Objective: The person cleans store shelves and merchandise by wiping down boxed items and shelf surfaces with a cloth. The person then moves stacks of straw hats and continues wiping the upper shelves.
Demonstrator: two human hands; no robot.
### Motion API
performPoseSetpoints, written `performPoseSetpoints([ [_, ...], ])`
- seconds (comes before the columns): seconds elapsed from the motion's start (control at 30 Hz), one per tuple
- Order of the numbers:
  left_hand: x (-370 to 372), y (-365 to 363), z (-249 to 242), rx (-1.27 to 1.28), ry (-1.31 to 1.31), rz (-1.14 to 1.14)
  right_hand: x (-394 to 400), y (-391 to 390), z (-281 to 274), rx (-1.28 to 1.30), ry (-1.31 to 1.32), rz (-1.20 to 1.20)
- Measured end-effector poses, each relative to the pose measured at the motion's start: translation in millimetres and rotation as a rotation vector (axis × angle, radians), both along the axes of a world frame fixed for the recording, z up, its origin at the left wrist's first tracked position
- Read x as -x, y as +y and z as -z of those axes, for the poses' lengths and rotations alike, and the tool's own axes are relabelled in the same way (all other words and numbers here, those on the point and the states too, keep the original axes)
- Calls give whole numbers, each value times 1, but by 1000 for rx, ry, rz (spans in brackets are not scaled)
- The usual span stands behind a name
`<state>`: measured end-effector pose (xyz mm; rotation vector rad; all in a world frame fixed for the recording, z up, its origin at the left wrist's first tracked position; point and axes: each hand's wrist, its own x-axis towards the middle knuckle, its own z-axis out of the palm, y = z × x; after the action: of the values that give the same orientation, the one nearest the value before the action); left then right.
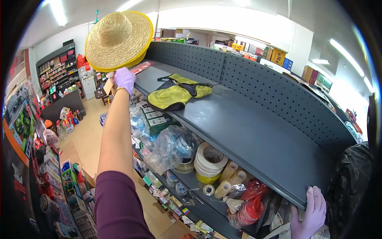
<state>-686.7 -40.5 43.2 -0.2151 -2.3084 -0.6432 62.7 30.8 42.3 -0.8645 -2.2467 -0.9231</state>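
Note:
My left hand (125, 81), in a lilac glove, is stretched out to the shelf's far left end, its fingers closed at the lower rim of a stack of straw hats (115, 38) with yellow edges. What exactly the fingers pinch is hidden. My right hand (309, 213), gloved the same way, rests on the front edge of the grey shelf (254, 115) at the lower right, fingers spread over the edge. A yellow-green and black cloth (177, 92) lies crumpled on the shelf between the hands.
Below the shelf are white tape rolls (211, 159), clear plastic bags (169, 149), brown tape rolls (229, 181) and a red bundle (251, 207). A black plastic bag (350, 179) hangs at the right. A perforated back panel (258, 83) runs behind. Stocked racks stand left.

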Motion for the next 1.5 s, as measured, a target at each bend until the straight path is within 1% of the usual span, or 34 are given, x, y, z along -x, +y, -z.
performPoseSetpoints([
  [0.07,26,-12,16,-132,145,27,-3,3,3,-2,1,-11],
  [0.1,24,-21,19,-242,258,10,1,1,-2,-43,0,-5],
  [0.13,15,-28,24,-353,371,-6,-3,1,2,-8,4,-14],
  [0.2,-82,-49,9,-1059,64,353,-9,4,13,63,12,-28],
  [0.27,-91,-68,35,-1389,309,470,-10,8,14,52,26,-29],
  [0.33,-73,-97,86,-1207,337,154,-11,8,15,69,24,11],
  [0.4,-67,-110,147,-1359,385,360,-10,10,16,37,28,2],
  [0.47,-85,-104,188,-1445,208,473,-12,11,17,23,32,-10],
  [0.5,-92,-98,199,-1489,120,530,-12,12,17,7,28,-15],
  [0.6,-150,-54,183,-1326,-102,742,-13,13,18,15,35,-36],
  [0.67,-168,-14,179,-1310,-141,843,-14,13,18,7,34,-58],
  [0.73,-185,20,168,-1067,-346,901,-15,14,19,-1,37,-74],
  [0.8,-207,51,152,-750,-411,816,-16,15,18,-10,37,-89],
  [0.83,-205,66,153,-758,-326,943,-16,15,17,-20,32,-93],
  [0.9,-189,106,178,-768,-156,1186,-16,16,17,-26,36,-106],
  [0.93,-169,119,191,-378,-91,1076,-16,16,17,-26,38,-111],
  [1.0,-130,128,211,381,44,786,-18,16,17,-28,27,-100],
  [1.03,-155,114,188,390,-132,806,-18,16,18,-29,28,-100],
  [1.1,-199,83,153,360,-239,932,-19,17,18,-41,28,-97],
  [1.13,-210,74,148,347,-294,994,-19,19,19,-49,36,-99],
  [1.17,-208,66,152,292,-314,1128,-19,19,20,-55,41,-102],
  [1.23,-213,52,150,239,-334,1144,-19,20,20,-60,41,-102],
  [1.3,-231,34,135,170,-380,1158,-19,20,20,-56,36,-99],
  [1.4,-235,18,124,197,-374,1084,-20,21,21,-64,41,-106],
  [1.43,-234,13,121,233,-335,974,-20,21,21,-68,40,-105],
  [1.5,-263,-2,84,112,-354,648,-20,21,22,-82,44,-98],
])
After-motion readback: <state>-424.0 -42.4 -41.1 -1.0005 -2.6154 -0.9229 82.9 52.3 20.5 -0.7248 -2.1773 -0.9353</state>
